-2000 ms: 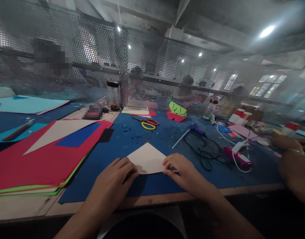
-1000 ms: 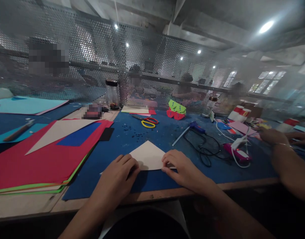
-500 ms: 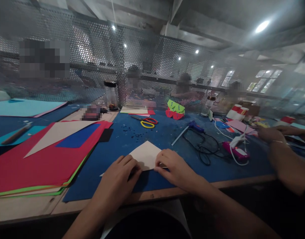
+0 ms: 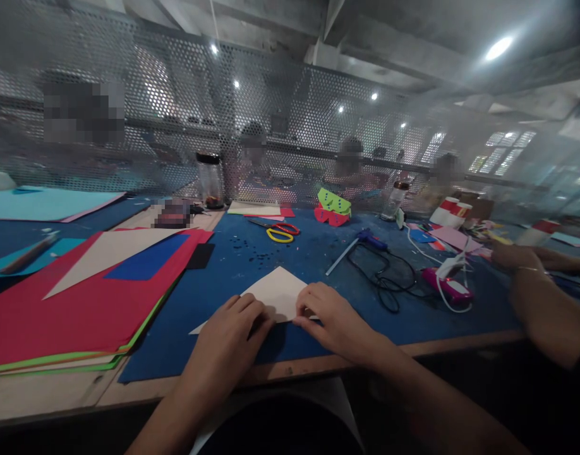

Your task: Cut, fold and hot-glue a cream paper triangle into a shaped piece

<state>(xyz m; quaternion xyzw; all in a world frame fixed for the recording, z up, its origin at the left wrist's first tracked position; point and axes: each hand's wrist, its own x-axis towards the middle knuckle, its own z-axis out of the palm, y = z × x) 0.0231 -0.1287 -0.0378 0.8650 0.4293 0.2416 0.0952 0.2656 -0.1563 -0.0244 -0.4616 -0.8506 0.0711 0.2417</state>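
Observation:
A cream sheet of paper, folded into a triangle, lies on the blue work mat with its peak pointing away from me. My left hand rests over its left part, fingers curled and pressed together at the near folded edge. At the right side of the same edge, my right hand pinches the paper between thumb and fingers. Both hands hide parts of the sheet, and its left corner shows past my left wrist. Beyond the paper lie scissors with red and yellow handles.
Stacked coloured paper lies left, near a black piece. A blue glue gun with looping cable and a pink power strip are right. Green and red cutouts stand behind. Another person's arm reaches in at right.
My left hand has slid slightly to the right along the near folded edge. My right hand keeps its place, and the paper lies as before.

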